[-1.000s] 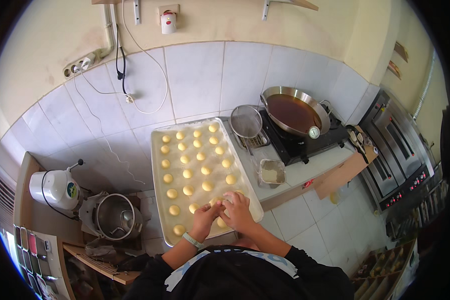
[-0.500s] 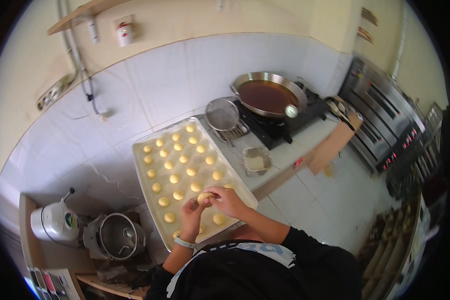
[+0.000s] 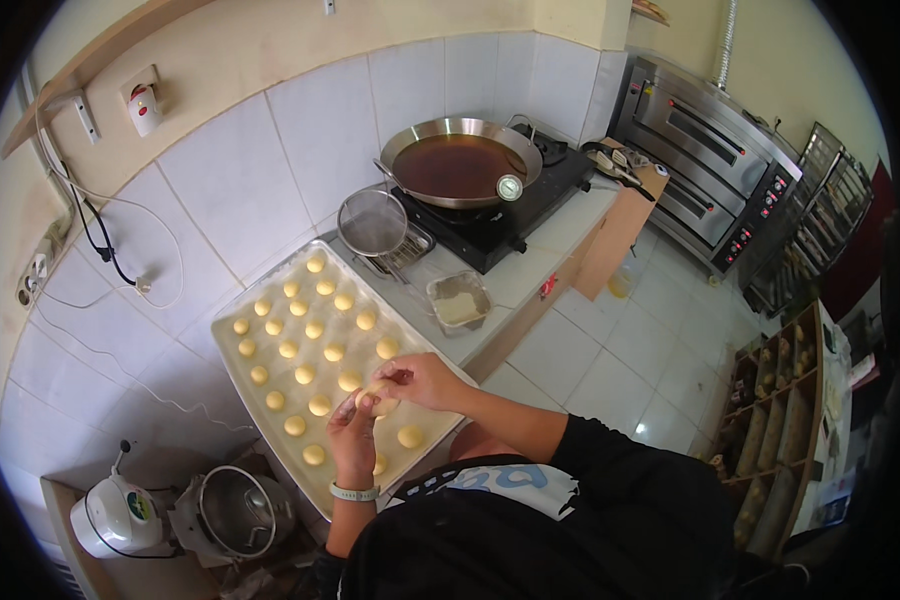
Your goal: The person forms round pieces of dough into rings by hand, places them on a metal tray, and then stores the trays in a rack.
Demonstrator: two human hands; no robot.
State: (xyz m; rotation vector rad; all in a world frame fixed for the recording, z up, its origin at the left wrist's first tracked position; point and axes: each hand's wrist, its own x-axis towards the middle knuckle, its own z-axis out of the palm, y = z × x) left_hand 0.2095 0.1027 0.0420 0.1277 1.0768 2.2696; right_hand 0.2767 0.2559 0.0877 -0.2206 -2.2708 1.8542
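Note:
Over the front of a parchment-lined tray (image 3: 234,375), my left hand (image 3: 352,434) and my right hand (image 3: 420,382) meet, both with fingers closed on a piece of pale yellow dough (image 3: 380,400) that is partly hidden by them. My left hand is lower and wears a pale wristband; my right hand reaches in from the right, above it. Round dough balls (image 3: 314,329) sit in rows on the tray.
Behind the tray are a mesh strainer (image 3: 372,222), a small tub (image 3: 458,300) and a pan of brown oil (image 3: 450,165) on a black burner (image 3: 490,240). A steel oven (image 3: 700,165) and wooden shelves (image 3: 770,420) stand right; mixer equipment (image 3: 120,515) stands lower left.
The view has turned rightward, showing more of the oven and shelves. My hands have lifted the dough and now grip it together, my right fingers bent over it.

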